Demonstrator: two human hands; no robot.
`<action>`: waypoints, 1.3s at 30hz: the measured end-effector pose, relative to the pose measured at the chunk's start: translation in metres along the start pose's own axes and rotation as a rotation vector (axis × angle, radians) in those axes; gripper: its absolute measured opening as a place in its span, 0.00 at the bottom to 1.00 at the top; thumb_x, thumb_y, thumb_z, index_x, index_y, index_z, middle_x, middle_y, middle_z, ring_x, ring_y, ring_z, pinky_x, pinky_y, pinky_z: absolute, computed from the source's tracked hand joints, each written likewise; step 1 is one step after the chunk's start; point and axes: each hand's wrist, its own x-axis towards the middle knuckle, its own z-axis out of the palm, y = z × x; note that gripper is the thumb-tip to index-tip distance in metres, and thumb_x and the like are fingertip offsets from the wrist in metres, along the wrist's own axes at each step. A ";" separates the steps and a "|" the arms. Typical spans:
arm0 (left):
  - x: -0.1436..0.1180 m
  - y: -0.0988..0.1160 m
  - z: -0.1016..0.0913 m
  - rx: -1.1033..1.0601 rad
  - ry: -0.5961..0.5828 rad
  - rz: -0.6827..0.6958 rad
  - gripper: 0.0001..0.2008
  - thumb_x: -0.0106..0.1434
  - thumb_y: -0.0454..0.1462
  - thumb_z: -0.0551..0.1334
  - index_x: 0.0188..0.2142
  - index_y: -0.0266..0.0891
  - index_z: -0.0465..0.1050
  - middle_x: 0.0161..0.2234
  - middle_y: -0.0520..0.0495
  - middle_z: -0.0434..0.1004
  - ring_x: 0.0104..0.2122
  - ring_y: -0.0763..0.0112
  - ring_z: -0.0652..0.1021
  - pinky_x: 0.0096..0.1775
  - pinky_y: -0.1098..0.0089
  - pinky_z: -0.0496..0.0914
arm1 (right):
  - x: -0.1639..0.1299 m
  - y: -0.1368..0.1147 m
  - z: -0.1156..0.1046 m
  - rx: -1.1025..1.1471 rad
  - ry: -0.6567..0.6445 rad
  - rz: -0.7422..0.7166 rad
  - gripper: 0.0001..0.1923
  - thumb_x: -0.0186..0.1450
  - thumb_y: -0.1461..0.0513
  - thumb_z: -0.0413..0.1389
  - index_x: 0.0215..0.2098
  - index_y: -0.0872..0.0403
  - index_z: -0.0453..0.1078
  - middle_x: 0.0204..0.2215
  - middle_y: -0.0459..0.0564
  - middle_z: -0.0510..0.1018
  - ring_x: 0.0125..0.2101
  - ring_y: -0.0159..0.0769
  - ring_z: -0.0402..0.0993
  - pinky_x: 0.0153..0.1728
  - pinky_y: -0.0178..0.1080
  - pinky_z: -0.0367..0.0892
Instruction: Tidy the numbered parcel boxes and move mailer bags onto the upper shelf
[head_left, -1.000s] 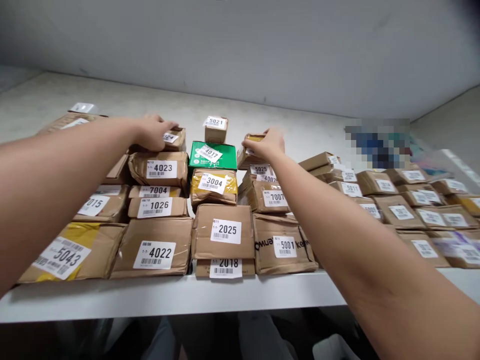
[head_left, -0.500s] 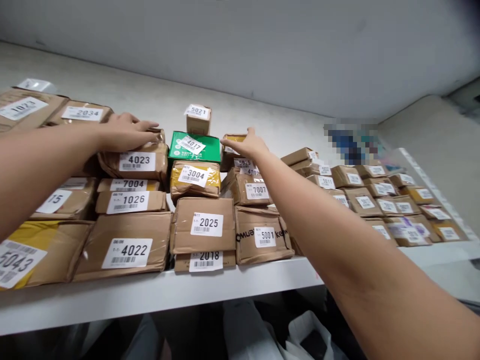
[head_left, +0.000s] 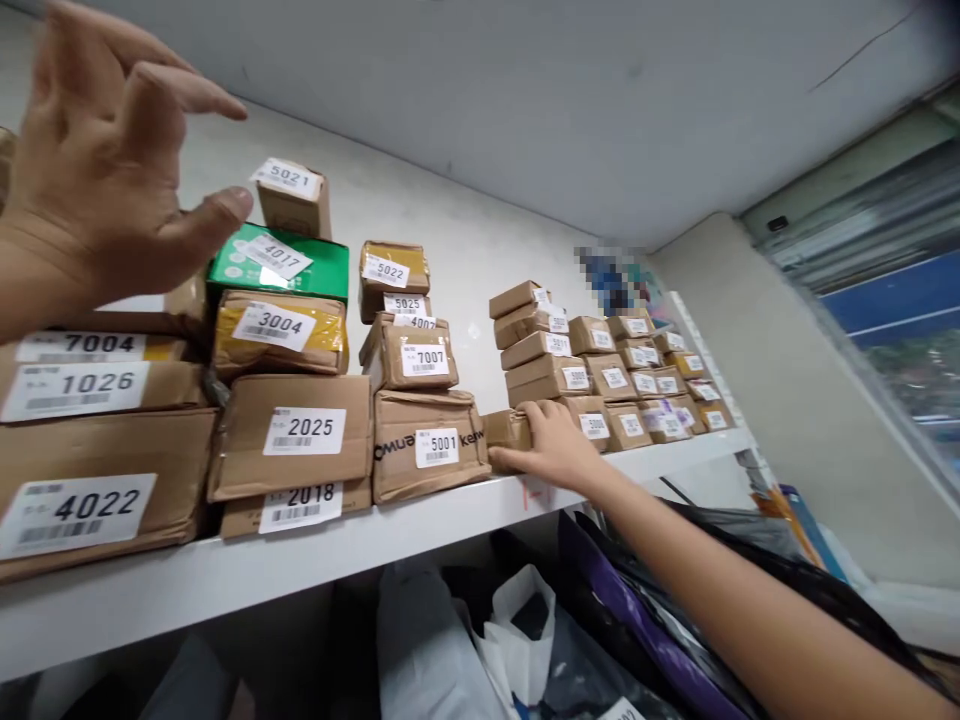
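Observation:
My left hand (head_left: 105, 170) is raised at the upper left with fingers spread, holding nothing, in front of the parcel stacks. My right hand (head_left: 551, 445) rests low on the white shelf (head_left: 450, 510), fingers against a small brown parcel (head_left: 506, 428) beside the box labelled 5001 (head_left: 431, 445). Whether it grips the parcel or only touches it is unclear. Brown parcels with numbered labels fill the shelf: 4022 (head_left: 75, 505), 2025 (head_left: 300, 430), 2018 (head_left: 300, 505), 7007 (head_left: 420, 355), 3004 (head_left: 277, 330), a green box 4017 (head_left: 281, 260), and 5021 (head_left: 292, 195) and 5022 (head_left: 390, 268) on top.
Rows of smaller labelled brown parcels (head_left: 615, 375) run along the shelf to the right, up to a wall and window (head_left: 892, 320). Below the shelf lie white plastic bags (head_left: 480, 640) and dark purple and black bags (head_left: 645, 620).
The view swung right. My left hand lifted off the upper parcels and opened in the air. My right hand dropped from the top stack to the small parcel by 5001.

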 end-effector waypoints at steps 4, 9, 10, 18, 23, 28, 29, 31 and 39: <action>0.010 0.053 0.010 -0.144 0.153 0.219 0.30 0.60 0.50 0.43 0.56 0.36 0.58 0.54 0.47 0.56 0.61 0.58 0.55 0.61 0.63 0.48 | -0.009 -0.012 0.020 -0.020 0.131 -0.034 0.28 0.60 0.45 0.50 0.49 0.55 0.64 0.47 0.61 0.69 0.51 0.56 0.60 0.46 0.55 0.61; 0.012 0.102 0.034 -0.230 0.071 0.400 0.24 0.61 0.48 0.46 0.51 0.37 0.61 0.51 0.44 0.56 0.58 0.58 0.58 0.60 0.61 0.52 | 0.008 0.014 0.000 0.162 0.277 0.070 0.28 0.62 0.47 0.48 0.54 0.54 0.62 0.49 0.60 0.68 0.51 0.52 0.61 0.50 0.51 0.58; 0.011 0.110 0.038 -0.225 0.045 0.420 0.23 0.61 0.49 0.45 0.51 0.40 0.60 0.52 0.46 0.55 0.58 0.59 0.59 0.60 0.61 0.52 | 0.013 0.027 -0.004 0.192 0.334 0.165 0.31 0.60 0.47 0.50 0.56 0.56 0.59 0.52 0.62 0.65 0.53 0.54 0.59 0.52 0.51 0.57; 0.027 0.181 0.082 -0.276 -0.143 0.368 0.22 0.60 0.46 0.51 0.53 0.44 0.61 0.54 0.42 0.56 0.57 0.56 0.61 0.59 0.59 0.55 | 0.028 0.109 0.013 0.293 0.196 0.379 0.60 0.45 0.35 0.56 0.63 0.62 0.45 0.56 0.73 0.57 0.57 0.66 0.52 0.54 0.57 0.52; 0.056 0.251 0.126 -0.385 -0.399 -0.056 0.35 0.53 0.52 0.59 0.58 0.43 0.56 0.58 0.38 0.49 0.59 0.48 0.60 0.58 0.53 0.57 | 0.022 0.112 0.017 0.247 0.292 0.250 0.55 0.48 0.37 0.56 0.62 0.62 0.49 0.56 0.71 0.58 0.57 0.64 0.53 0.55 0.57 0.52; 0.078 0.306 0.162 -0.479 -0.543 -0.376 0.41 0.53 0.53 0.58 0.60 0.36 0.50 0.60 0.32 0.48 0.55 0.43 0.65 0.54 0.52 0.65 | 0.048 0.108 0.004 0.329 0.304 0.230 0.51 0.51 0.41 0.55 0.60 0.65 0.50 0.53 0.73 0.62 0.55 0.63 0.56 0.54 0.57 0.54; 0.081 0.312 0.168 -0.477 -0.534 -0.354 0.41 0.52 0.50 0.59 0.61 0.37 0.49 0.60 0.33 0.48 0.56 0.43 0.63 0.55 0.52 0.64 | 0.056 0.106 0.002 0.329 0.288 0.242 0.51 0.49 0.41 0.57 0.60 0.65 0.51 0.52 0.73 0.63 0.55 0.65 0.56 0.53 0.58 0.55; 0.089 0.319 0.177 -0.459 -0.524 -0.281 0.42 0.50 0.41 0.61 0.63 0.42 0.45 0.62 0.37 0.46 0.59 0.44 0.59 0.56 0.53 0.63 | 0.068 0.104 -0.001 0.327 0.271 0.250 0.52 0.47 0.41 0.58 0.59 0.64 0.53 0.51 0.74 0.63 0.55 0.67 0.55 0.52 0.60 0.55; 0.118 0.309 0.191 -0.201 -0.711 -0.030 0.48 0.44 0.34 0.61 0.64 0.50 0.43 0.60 0.41 0.46 0.58 0.47 0.59 0.58 0.56 0.58 | 0.080 0.100 0.000 0.588 0.288 0.265 0.42 0.43 0.49 0.63 0.50 0.59 0.57 0.48 0.69 0.63 0.48 0.62 0.62 0.41 0.56 0.65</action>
